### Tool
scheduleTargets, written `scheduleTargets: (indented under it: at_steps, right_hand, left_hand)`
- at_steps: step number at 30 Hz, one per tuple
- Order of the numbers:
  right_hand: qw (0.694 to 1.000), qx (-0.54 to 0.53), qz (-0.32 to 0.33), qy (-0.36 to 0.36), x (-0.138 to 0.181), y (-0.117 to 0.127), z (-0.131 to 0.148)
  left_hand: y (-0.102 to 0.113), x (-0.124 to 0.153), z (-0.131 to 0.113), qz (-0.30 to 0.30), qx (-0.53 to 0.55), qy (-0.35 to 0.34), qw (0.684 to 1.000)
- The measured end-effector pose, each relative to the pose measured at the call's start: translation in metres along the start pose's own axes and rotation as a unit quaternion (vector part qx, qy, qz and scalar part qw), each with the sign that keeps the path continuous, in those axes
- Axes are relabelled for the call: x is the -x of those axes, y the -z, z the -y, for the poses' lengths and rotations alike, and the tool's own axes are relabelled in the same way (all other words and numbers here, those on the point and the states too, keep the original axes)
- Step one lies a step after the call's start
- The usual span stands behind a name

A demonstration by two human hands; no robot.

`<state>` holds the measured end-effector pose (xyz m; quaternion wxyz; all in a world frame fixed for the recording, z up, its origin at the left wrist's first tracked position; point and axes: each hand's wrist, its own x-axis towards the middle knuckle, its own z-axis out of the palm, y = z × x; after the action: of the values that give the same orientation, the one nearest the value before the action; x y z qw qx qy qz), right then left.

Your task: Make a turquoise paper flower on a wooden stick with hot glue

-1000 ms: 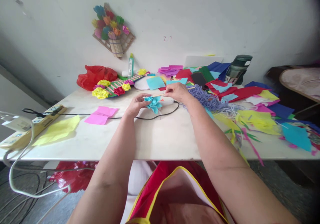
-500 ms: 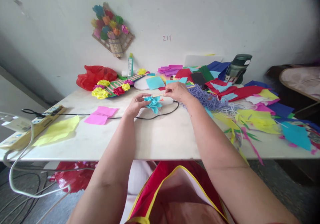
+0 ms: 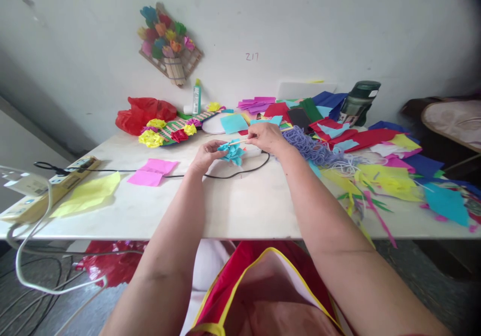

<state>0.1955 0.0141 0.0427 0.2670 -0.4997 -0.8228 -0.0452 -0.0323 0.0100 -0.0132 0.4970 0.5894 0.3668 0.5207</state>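
Note:
My left hand (image 3: 208, 154) pinches the left side of a light-blue paper flower (image 3: 232, 152), whose petals stick out raggedly. A thin wooden stick (image 3: 240, 141) is held in the fingers of my right hand (image 3: 265, 136). Its far end reaches over the top of the flower; whether it touches the petals I cannot tell. Both hands are over the middle of the white table (image 3: 248, 211). A black cable (image 3: 240, 174) runs just below the flower.
Left lie pink paper (image 3: 152, 172), yellow paper (image 3: 86, 194) and a power strip (image 3: 22, 206). Behind are a flower-decorated board (image 3: 173, 130), a red bag (image 3: 145, 113) and a glue bottle (image 3: 196, 98). Purple yarn (image 3: 310, 145), coloured paper and a dark bottle (image 3: 358, 103) sit right.
The stick has shifted slightly over the flower, and the flower has turned a little, its petals looking more bunched. Both hands keep nearly the same place.

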Motion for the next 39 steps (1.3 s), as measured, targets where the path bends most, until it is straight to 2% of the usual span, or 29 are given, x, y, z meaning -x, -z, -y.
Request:
scheduleTargets:
  at_steps: [6,14,18,22,33,39]
  right_hand:
    - [1.000,0.000,-0.015,0.008,0.001,0.002,-0.003]
    - [0.999,-0.041,-0.025,-0.022,0.002,0.009,-0.013]
    - [0.992,-0.101,-0.036,-0.061,0.003,0.008,-0.019]
    - [0.980,-0.187,-0.044,-0.059,0.000,-0.001,-0.020]
    - [0.984,-0.160,-0.006,-0.083,-0.006,-0.022,0.009]
    - [0.983,-0.154,-0.019,-0.100,-0.007,-0.032,0.022]
  left_hand:
    - [-0.001,0.001,-0.001,-0.013,-0.008,-0.005,1.000]
    - [-0.002,0.002,-0.004,-0.033,-0.005,-0.003,0.999]
    - [-0.002,0.002,-0.005,-0.040,0.000,0.000,0.999]
    - [-0.001,0.001,-0.004,-0.052,0.000,0.008,0.999]
    - [-0.005,0.002,-0.003,-0.039,-0.001,0.030,0.999]
    - [-0.010,0.002,-0.004,-0.015,0.003,0.036,0.999]
